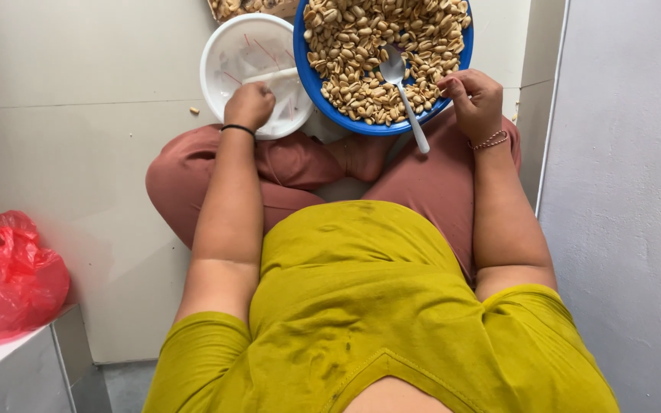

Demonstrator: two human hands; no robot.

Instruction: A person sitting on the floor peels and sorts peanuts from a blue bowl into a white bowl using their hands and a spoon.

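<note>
You sit cross-legged on the pale floor, looking straight down at your lap. Your left hand sits upper centre-left of the frame, closed into a loose fist over the near rim of a white plastic bowl; whether it grips anything inside the fist, you cannot tell. A black band circles that wrist. Your right hand rests upper centre-right, fingers curled, fingertips pinched at the right rim of a blue bowl; what they pinch is too small to make out. A beaded bracelet is on that wrist. The blue bowl sits at the top centre, touching the white bowl's right side, and is heaped with shelled peanuts. A white spoon lies in the peanuts, its handle sticking out over the near rim toward your knee. A red plastic bag sits at the left edge, well apart from both bowls
</note>
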